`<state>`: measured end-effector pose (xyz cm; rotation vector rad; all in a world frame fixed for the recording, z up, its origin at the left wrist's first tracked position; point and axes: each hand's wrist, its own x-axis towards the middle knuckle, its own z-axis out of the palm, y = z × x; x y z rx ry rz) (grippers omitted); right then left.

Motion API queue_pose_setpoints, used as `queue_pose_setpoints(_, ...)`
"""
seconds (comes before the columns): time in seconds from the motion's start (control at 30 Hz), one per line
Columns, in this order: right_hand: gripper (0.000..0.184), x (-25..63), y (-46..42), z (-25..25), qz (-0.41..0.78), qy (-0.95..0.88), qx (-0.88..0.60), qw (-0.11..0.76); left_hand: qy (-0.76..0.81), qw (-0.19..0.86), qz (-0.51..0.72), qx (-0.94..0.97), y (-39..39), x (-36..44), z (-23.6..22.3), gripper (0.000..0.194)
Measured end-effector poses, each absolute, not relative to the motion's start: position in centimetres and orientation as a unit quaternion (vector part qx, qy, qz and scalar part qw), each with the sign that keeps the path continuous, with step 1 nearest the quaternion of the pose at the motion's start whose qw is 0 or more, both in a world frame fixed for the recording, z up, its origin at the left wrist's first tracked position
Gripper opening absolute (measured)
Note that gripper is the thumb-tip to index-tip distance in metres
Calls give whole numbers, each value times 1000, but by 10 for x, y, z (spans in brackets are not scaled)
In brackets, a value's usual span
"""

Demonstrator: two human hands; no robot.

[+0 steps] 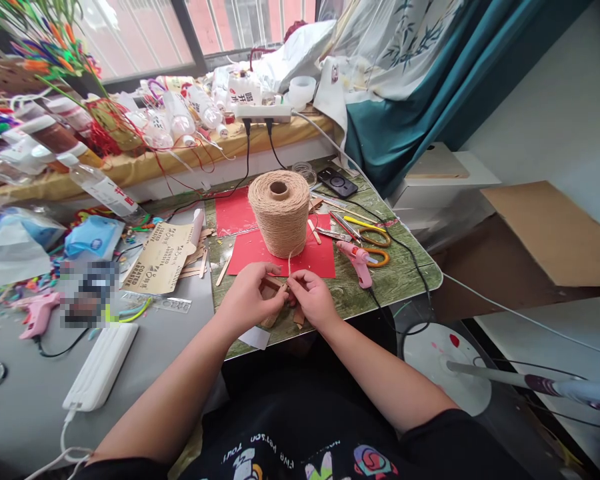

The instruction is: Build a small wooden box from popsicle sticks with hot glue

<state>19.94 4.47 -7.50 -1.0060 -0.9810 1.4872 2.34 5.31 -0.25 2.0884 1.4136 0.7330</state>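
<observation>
My left hand point(249, 293) and my right hand point(311, 297) meet over the near edge of the green table point(405, 267). Both are closed around a small piece made of wooden sticks point(275, 285), which they hold between them. My right hand's fingers also pinch a strand of jute twine point(289, 263) that runs up to the big spool of twine point(279, 212). The spool stands upright on a red sheet point(260, 257) just beyond my hands. Loose wooden sticks point(299, 316) lie under my right hand.
A pink glue gun point(357, 261) with a black cord lies right of the spool, with orange-handled scissors point(375, 247) and a phone point(337, 181) behind. Left lie printed cardboard point(161, 257), a white power bank point(101, 365) and another glue gun point(37, 313). The windowsill is crowded with bottles.
</observation>
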Motion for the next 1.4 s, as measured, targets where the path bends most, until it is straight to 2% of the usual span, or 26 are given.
queue_pose_setpoints(0.1,36,200,46,-78,625,-401,-414,527,517,198,211,805,52,27,2,45)
queue_pose_setpoints(0.3,34,199,45,-77,600,-379,-423,563,516,178,186,817,51,31,8,38)
queue_pose_setpoints(0.47,15,226,6,-58,420,-501,-462,599,512,171,187,821,51,30,6,34)
queue_pose_setpoints(0.6,12,302,9,-36,166,-582,-529,595,500,170,181,830,53,29,6,33)
queue_pose_setpoints(0.63,14,326,21,-31,99,-577,-576,570,499,170,180,831,53,29,6,32)
queue_pose_setpoints(0.7,25,370,54,-23,50,-614,-647,450,499,173,178,830,53,29,7,31)
queue_pose_setpoints(0.83,41,416,114,-20,100,-758,-633,123,497,179,180,830,52,28,8,30)
queue_pose_setpoints(0.9,50,417,130,-23,108,-774,-623,32,497,175,182,830,52,28,6,31)
queue_pose_setpoints(1.1,45,405,149,-24,87,-777,-622,-43,506,166,190,824,52,28,4,30)
queue_pose_setpoints(1.4,48,413,166,-1,8,-757,-637,-144,505,166,182,827,51,28,7,33)
